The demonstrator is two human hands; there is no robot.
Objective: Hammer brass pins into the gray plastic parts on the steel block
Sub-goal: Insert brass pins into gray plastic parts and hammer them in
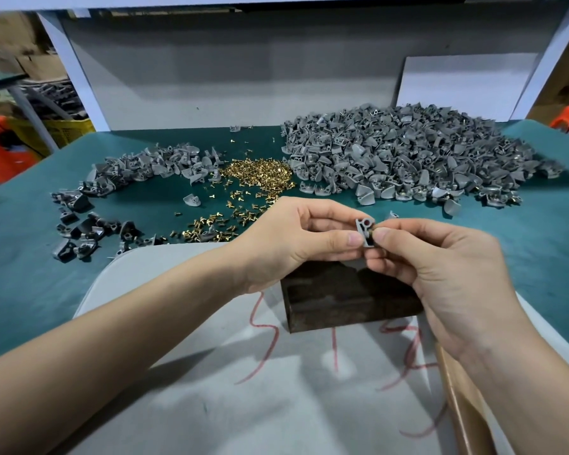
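My left hand [296, 238] pinches a small gray plastic part [364, 232] between thumb and fingers, held in the air above the dark steel block [339, 302]. My right hand [440, 274] pinches a brass pin [373, 230] with thumb and forefinger and holds it against the part's side. The block's top is mostly hidden behind both hands. A heap of loose brass pins [260, 178] lies on the green mat beyond the hands.
A large pile of gray parts [408, 152] covers the right back of the green table [30, 274]. A smaller spread of gray parts [138, 172] lies at the left. A gray board with red marks [243, 372] carries the block. A wooden handle [457, 399] lies under my right wrist.
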